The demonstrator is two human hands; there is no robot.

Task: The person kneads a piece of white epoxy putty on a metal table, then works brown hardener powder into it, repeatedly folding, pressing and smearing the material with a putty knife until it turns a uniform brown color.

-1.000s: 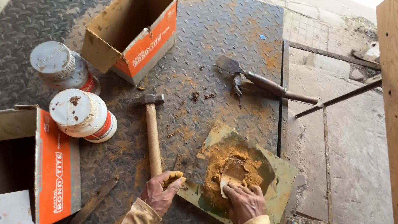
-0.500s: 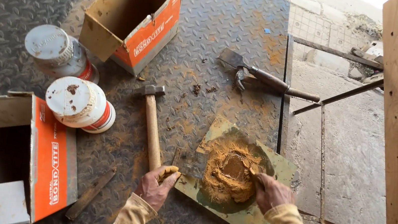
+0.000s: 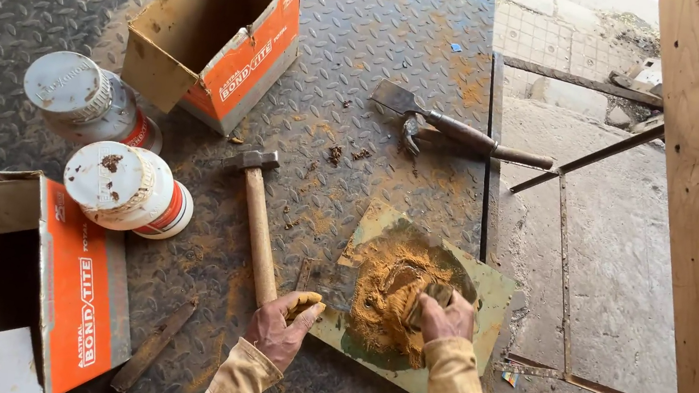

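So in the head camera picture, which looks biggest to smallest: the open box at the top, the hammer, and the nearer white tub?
1. Open box, clearly the largest.
2. and 3. Hammer and nearer white tub: unsure. The hammer looks longer but thin; the tub is shorter but wider.

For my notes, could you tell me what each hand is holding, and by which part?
The right hand grips a small scraper by its upper end, over the paste. The left hand pinches a lump of paste in its fingertips.
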